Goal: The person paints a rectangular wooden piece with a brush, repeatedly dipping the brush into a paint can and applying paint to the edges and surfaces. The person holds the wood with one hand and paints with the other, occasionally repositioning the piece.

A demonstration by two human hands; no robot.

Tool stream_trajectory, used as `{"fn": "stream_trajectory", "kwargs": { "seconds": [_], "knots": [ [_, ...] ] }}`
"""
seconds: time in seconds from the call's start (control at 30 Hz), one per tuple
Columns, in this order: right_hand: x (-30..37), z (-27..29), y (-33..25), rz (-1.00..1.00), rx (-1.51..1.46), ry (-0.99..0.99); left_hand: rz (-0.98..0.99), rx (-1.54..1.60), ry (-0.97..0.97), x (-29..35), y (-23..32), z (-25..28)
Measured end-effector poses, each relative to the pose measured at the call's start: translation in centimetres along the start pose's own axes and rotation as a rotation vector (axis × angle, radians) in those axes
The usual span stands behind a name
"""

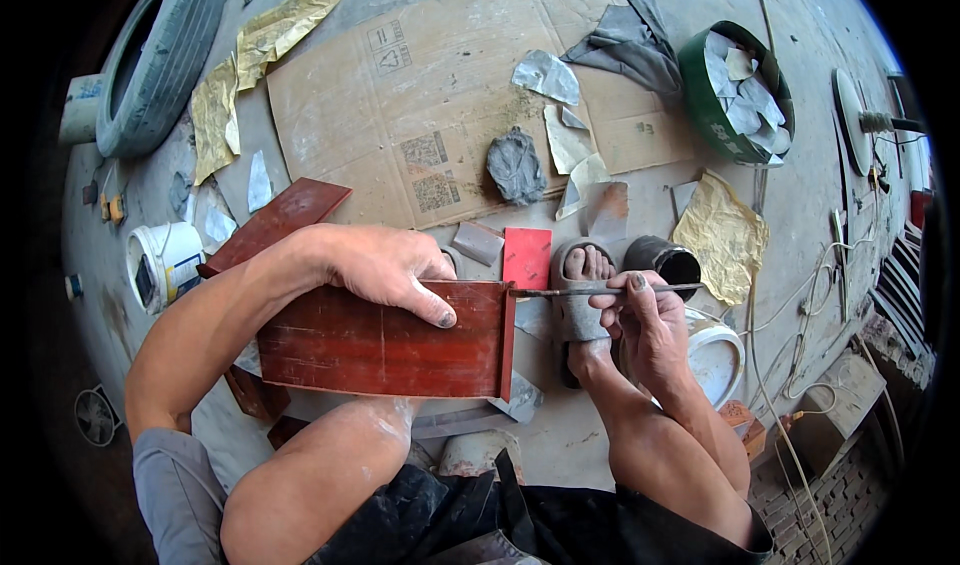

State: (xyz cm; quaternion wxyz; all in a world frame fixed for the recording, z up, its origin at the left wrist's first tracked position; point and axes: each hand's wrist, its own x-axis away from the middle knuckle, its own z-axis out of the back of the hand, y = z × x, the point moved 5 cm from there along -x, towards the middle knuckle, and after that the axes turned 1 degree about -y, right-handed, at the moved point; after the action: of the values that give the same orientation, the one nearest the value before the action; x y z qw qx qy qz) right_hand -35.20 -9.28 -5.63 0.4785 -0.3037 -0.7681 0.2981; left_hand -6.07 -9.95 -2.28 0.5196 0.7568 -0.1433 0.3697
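My left hand (pixel 385 265) grips the top edge of a red-brown wooden board (pixel 385 350), with the thumb lying on its face. The board rests by my left knee, and a narrow raised strip (pixel 508 343) of the same colour runs along its right end. Between thumb and fingers, my right hand (pixel 648 327) pinches a thin, dark, rod-like tool (pixel 570 292). The tool's left tip meets the board's top right corner; its exact kind I cannot tell. Just beyond that corner lies a red rectangular piece (pixel 527 256).
Flattened cardboard (pixel 350 115) covers the floor ahead, bearing a grey crumpled cloth (pixel 516 165) and paper scraps. A green tub (pixel 705 90) of scraps stands far right, a tyre (pixel 165 60) far left. Nearby are a white bucket (pixel 165 263), a dark can (pixel 662 257) and another wooden piece (pixel 290 220).
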Motion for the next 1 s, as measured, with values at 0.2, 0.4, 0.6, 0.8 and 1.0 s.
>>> {"fn": "stream_trajectory", "kwargs": {
  "seconds": [0.2, 0.4, 0.6, 0.8, 1.0],
  "knots": [
    [0.32, 0.28, 0.01, -0.024, 0.02, -0.044, 0.023, -0.01, 0.008, 0.13, 0.08, 0.15],
    [-0.17, -0.09, -0.21, 0.006, 0.016, -0.005, 0.032, 0.005, -0.011, -0.03, 0.04, -0.2],
    [-0.11, -0.06, -0.24, 0.009, 0.006, -0.014, 0.025, 0.012, -0.01, -0.04, 0.09, -0.19],
    [0.23, 0.04, 0.02, -0.023, 0.021, -0.037, 0.042, 0.013, 0.003, 0.01, -0.17, 0.06],
    [0.69, 0.14, 0.05, -0.044, 0.052, -0.069, 0.046, 0.037, 0.002, 0.16, -0.07, 0.35]
  ]
}}
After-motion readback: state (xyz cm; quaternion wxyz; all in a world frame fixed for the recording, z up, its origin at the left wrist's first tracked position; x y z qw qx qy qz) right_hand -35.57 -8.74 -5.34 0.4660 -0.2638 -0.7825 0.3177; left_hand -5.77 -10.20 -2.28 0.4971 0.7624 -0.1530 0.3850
